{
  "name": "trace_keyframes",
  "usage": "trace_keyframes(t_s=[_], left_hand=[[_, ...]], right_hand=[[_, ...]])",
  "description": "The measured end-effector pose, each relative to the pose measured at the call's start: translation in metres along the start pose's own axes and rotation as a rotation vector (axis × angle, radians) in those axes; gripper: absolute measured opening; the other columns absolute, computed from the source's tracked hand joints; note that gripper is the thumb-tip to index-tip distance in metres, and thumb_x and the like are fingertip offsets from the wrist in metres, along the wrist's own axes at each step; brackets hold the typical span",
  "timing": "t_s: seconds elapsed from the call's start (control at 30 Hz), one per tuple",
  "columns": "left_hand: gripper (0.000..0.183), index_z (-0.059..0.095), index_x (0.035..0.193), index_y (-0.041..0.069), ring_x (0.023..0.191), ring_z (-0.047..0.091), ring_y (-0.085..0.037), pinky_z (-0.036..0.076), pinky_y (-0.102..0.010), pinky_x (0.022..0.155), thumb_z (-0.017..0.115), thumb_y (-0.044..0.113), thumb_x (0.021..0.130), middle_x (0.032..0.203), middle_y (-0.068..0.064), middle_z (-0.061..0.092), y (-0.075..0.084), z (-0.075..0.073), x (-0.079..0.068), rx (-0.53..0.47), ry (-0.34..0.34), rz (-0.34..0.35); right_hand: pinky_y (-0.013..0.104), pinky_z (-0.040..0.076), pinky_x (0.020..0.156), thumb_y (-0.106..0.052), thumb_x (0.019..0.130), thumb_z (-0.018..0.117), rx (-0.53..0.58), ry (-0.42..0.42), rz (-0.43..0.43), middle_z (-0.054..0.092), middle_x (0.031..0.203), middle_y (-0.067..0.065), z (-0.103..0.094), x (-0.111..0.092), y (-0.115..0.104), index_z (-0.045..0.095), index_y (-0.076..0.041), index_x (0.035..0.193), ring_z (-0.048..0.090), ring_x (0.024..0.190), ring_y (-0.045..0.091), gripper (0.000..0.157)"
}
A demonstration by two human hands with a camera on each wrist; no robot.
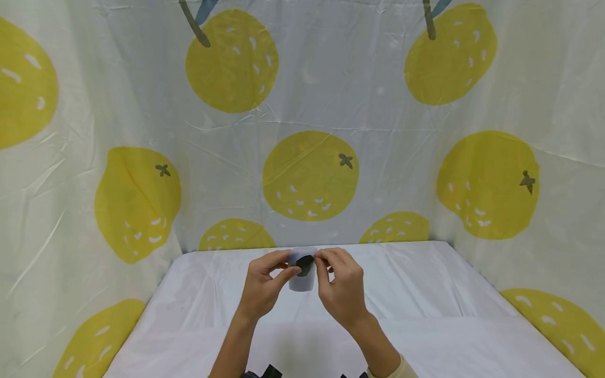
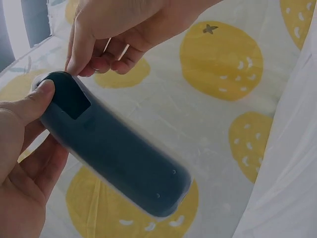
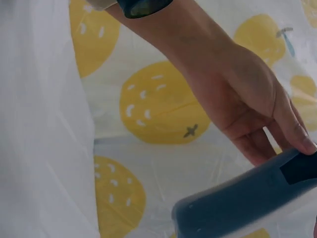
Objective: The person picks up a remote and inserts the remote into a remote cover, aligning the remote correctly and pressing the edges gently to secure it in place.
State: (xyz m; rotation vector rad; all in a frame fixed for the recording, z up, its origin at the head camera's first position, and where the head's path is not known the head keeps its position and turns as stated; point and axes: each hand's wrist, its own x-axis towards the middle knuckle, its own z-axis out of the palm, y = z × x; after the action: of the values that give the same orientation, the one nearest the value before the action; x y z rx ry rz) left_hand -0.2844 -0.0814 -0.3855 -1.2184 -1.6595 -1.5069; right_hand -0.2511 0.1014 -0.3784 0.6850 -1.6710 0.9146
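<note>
A long blue-grey case (image 2: 119, 153) with rounded corners and a translucent-looking rim is held up in front of me. At its upper end sits a dark angular patch (image 2: 73, 99). My left hand (image 1: 264, 286) grips that end from the left, thumb pressed on the dark patch and fingers behind. From the other side, my right hand (image 1: 344, 281) pinches the upper edge between thumb and index finger, its other fingers loosely bent. In the right wrist view the case (image 3: 233, 203) slants across the lower right, its patch end at the frame edge.
Below the hands spreads a white cloth-covered table (image 1: 416, 294). A pale curtain (image 1: 312, 110) printed with large yellow fruits closes off the back and both sides. Dark objects (image 1: 271, 371) show at the bottom edge, near the forearms.
</note>
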Motion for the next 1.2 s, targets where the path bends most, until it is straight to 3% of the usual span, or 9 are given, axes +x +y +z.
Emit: trace_keyframes(t_s=[0.2,0.43,0.73,0.87,0.93,1.03,1.1,1.2], left_hand=[[0.035,0.074,0.116,-0.003,0.091,0.071,-0.025,0.061,-0.034,0.079,0.078,-0.015,0.083,0.103,-0.014,0.075,0.003,0.002,0.002,0.054,0.007,0.026],[0.034,0.074,0.115,-0.005,0.090,0.072,-0.024,0.061,-0.033,0.077,0.079,-0.014,0.082,0.102,-0.014,0.075,0.001,-0.003,0.001,0.103,0.048,-0.004],[0.030,0.074,0.115,-0.005,0.090,0.071,-0.025,0.061,-0.034,0.078,0.077,-0.013,0.086,0.102,-0.015,0.075,0.006,-0.006,0.003,0.048,0.032,-0.015],[0.031,0.075,0.114,-0.004,0.090,0.071,-0.024,0.061,-0.033,0.077,0.077,-0.013,0.085,0.102,-0.013,0.075,0.007,-0.005,0.002,0.062,0.056,-0.051],[0.031,0.075,0.114,-0.003,0.089,0.071,-0.023,0.061,-0.032,0.077,0.077,-0.013,0.085,0.101,-0.013,0.075,0.008,-0.005,0.002,0.064,0.066,-0.083],[0.031,0.074,0.115,-0.002,0.089,0.071,-0.022,0.060,-0.033,0.076,0.077,-0.012,0.086,0.100,-0.012,0.075,0.010,-0.005,0.002,0.058,0.072,-0.131],[0.031,0.074,0.115,-0.001,0.089,0.071,-0.021,0.060,-0.032,0.077,0.077,-0.011,0.086,0.100,-0.011,0.075,0.011,-0.006,0.001,0.041,0.078,-0.166],[0.030,0.074,0.114,-0.001,0.089,0.071,-0.020,0.060,-0.032,0.079,0.077,-0.011,0.086,0.102,-0.011,0.074,0.011,-0.007,0.001,-0.003,0.088,-0.197]], right_hand=[[0.017,0.049,0.071,0.013,0.090,0.066,0.045,0.029,0.033,0.063,0.088,0.006,0.006,-0.003,0.002,0.068,-0.002,0.095,0.059,0.077,0.020,0.016],[0.019,0.050,0.078,0.014,0.092,0.063,0.042,0.066,0.028,0.062,0.088,0.008,0.015,-0.006,-0.003,0.065,-0.001,0.094,0.059,0.082,0.024,0.015],[0.021,0.051,0.076,0.013,0.090,0.066,0.017,0.065,-0.009,0.062,0.086,0.006,0.017,-0.005,-0.007,0.066,-0.001,0.094,0.058,0.079,0.023,0.014],[0.022,0.050,0.075,0.000,0.098,0.065,0.048,0.050,-0.018,0.063,0.088,0.005,0.016,-0.006,-0.004,0.068,-0.002,0.095,0.059,0.080,0.022,0.005],[0.023,0.051,0.076,-0.009,0.102,0.065,0.068,0.043,-0.036,0.065,0.089,0.004,0.016,-0.005,-0.002,0.069,-0.003,0.096,0.060,0.082,0.022,0.009],[0.027,0.053,0.078,-0.010,0.097,0.073,0.108,0.029,-0.041,0.066,0.092,0.007,0.014,-0.005,0.001,0.069,-0.003,0.098,0.063,0.084,0.023,0.008],[0.031,0.056,0.078,-0.005,0.092,0.078,0.142,-0.005,-0.007,0.067,0.097,0.008,0.012,-0.005,0.003,0.069,-0.002,0.105,0.064,0.087,0.025,0.017],[0.038,0.060,0.080,0.001,0.088,0.080,0.244,-0.126,0.115,0.068,0.107,0.008,0.007,-0.004,0.006,0.065,-0.002,0.124,0.067,0.094,0.025,0.040]])
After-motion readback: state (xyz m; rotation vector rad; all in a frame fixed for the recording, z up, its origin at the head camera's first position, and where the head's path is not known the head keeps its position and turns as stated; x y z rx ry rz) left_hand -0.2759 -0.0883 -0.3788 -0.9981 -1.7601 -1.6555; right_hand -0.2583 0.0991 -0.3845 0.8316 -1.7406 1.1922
